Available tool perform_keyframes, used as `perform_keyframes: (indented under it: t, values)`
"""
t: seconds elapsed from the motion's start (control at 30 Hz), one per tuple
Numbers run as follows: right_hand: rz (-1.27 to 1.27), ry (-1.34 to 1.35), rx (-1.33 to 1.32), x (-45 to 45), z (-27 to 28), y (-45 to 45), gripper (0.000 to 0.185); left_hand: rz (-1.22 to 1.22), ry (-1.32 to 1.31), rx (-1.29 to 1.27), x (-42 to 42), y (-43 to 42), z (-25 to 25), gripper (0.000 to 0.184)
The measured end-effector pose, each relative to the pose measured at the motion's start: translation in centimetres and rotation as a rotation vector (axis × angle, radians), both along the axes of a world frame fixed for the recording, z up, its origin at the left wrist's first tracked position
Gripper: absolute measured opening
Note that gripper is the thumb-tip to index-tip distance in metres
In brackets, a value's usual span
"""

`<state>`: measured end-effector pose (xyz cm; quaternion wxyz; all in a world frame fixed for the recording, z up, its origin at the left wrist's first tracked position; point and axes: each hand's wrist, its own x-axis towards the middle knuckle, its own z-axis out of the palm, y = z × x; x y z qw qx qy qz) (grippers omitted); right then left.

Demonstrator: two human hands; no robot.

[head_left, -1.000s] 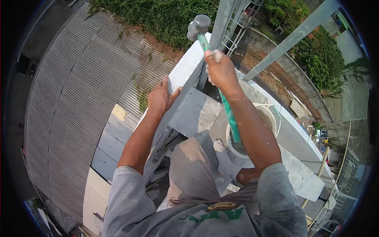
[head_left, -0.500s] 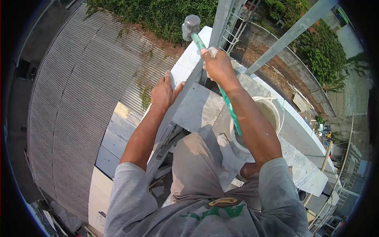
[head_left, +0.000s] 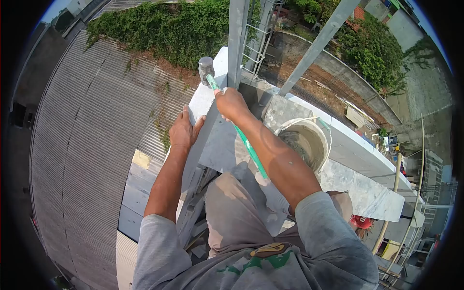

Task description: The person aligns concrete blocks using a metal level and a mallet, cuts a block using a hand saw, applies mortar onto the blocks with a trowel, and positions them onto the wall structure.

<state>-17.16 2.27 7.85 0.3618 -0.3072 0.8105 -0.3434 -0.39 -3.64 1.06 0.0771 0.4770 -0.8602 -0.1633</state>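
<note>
My right hand is closed around the green handle of a mallet, near its grey, dusty head. The head is at the top face of a long white block, close to its far end; whether it touches is unclear. My left hand rests on the block's nearer part, thumb spread from the fingers and laid toward the right edge. The block stands narrow side up against a grey metal post. The mallet's handle passes under my right forearm toward my knees.
A bucket with grey wet mix stands right of my forearm on a grey slab. Corrugated roofing lies below at left. A slanted metal bar rises ahead. Bamboo poles and a red helmet appear at lower right.
The view has shifted, so the scene sits further left and more of the bucket shows. The mallet head has come down toward the block's top. My left hand stays on the block.
</note>
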Motion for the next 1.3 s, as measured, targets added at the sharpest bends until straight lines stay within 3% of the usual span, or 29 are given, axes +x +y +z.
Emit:
perform_keyframes:
  t: [0.2,0.33,0.43,0.53,0.8,0.93,1.0,1.1,1.23,1.3]
  values:
    - [0.04,0.097,-0.358,1.5,5.3,1.0,0.041,-0.002,-0.003,0.009,0.0,-0.1,-0.4,0.083]
    - [0.085,0.082,-0.332,2.4,4.2,1.3,0.041,-0.014,-0.001,-0.053,0.4,-0.4,-1.3,0.084]
    - [0.124,0.038,0.038,1.8,-1.6,0.9,0.04,0.001,-0.018,-0.016,0.1,-0.1,-0.6,0.085]
    - [0.062,0.132,-0.002,2.0,-3.3,1.7,0.044,0.008,-0.002,0.007,0.1,-0.3,-0.6,0.088]
    - [-0.016,0.025,-0.111,3.6,-4.4,6.7,0.043,-0.008,0.03,0.065,0.5,-0.1,0.2,0.09]
    - [-0.017,0.021,-0.208,4.8,-3.3,10.1,0.038,-0.062,0.277,0.084,1.9,-1.0,-2.1,0.094]
    - [0.042,0.128,-0.29,4.8,-4.8,11.6,0.033,0.022,0.284,0.107,4.8,-0.1,-0.6,0.098]
    - [0.111,0.076,-0.299,6.3,-4.0,13.4,0.035,0.15,0.348,0.223,12.2,2.2,1.0,0.109]
    - [0.252,-0.012,-0.117,9.3,0.1,14.2,0.038,0.2,0.24,0.225,20.5,8.6,0.6,0.122]
    - [0.403,-0.019,-0.205,10.7,2.3,14.1,0.038,0.233,0.288,0.232,22.3,11.0,-0.5,0.124]
